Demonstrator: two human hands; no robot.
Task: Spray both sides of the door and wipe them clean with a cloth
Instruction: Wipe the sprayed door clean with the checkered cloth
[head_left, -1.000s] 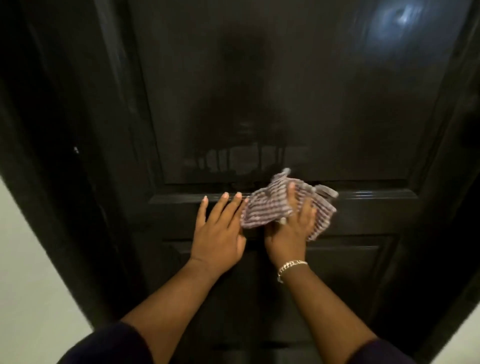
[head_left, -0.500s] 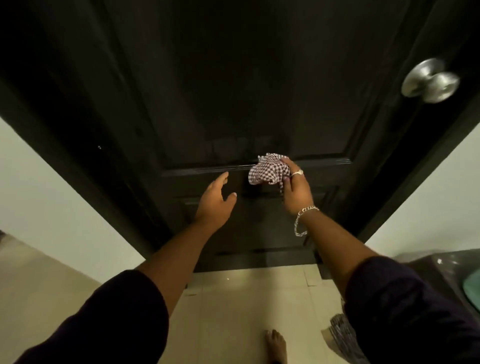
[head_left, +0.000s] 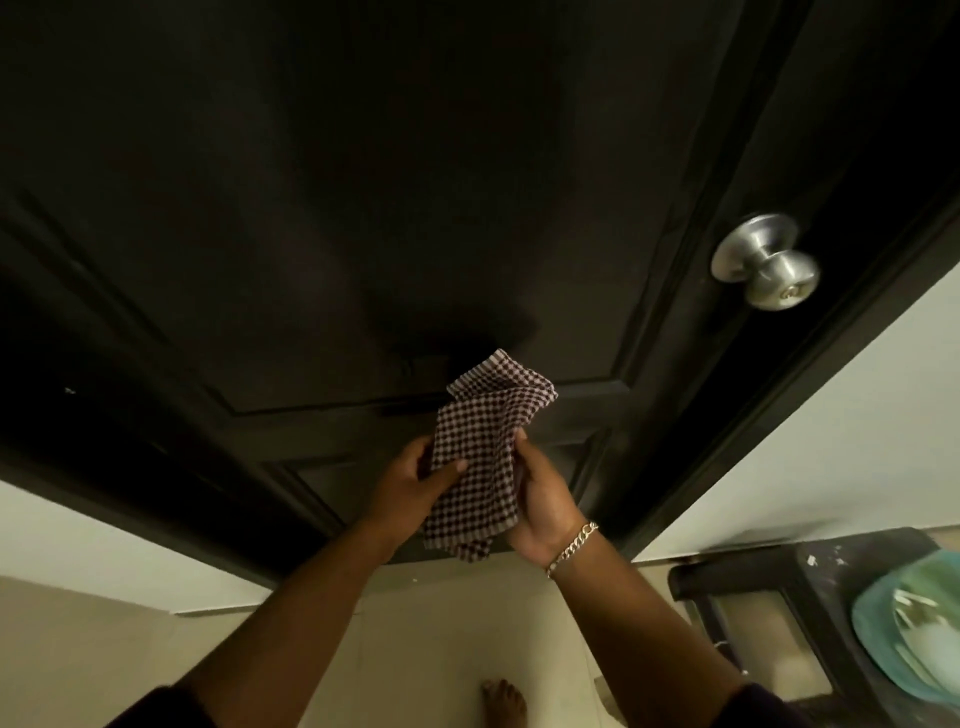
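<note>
A dark panelled door (head_left: 363, 208) fills the upper view, with a silver round knob (head_left: 766, 262) at its right side. A maroon-and-white checked cloth (head_left: 480, 457) hangs in front of the door's lower panel, held away from the surface. My left hand (head_left: 415, 483) pinches its left edge with thumb and fingers. My right hand (head_left: 543, 506), with a chain bracelet at the wrist, grips its right edge. No spray bottle is in view.
White wall (head_left: 810, 431) flanks the door on both sides. A dark stool or small table (head_left: 810, 571) stands at the lower right with a teal plate (head_left: 909, 629) on it. My bare foot (head_left: 504, 701) rests on the pale tiled floor below.
The cloth came off the door's rail. My left hand left the door and took hold of the cloth; both hands now hold it in the air. The view tilted down and back.
</note>
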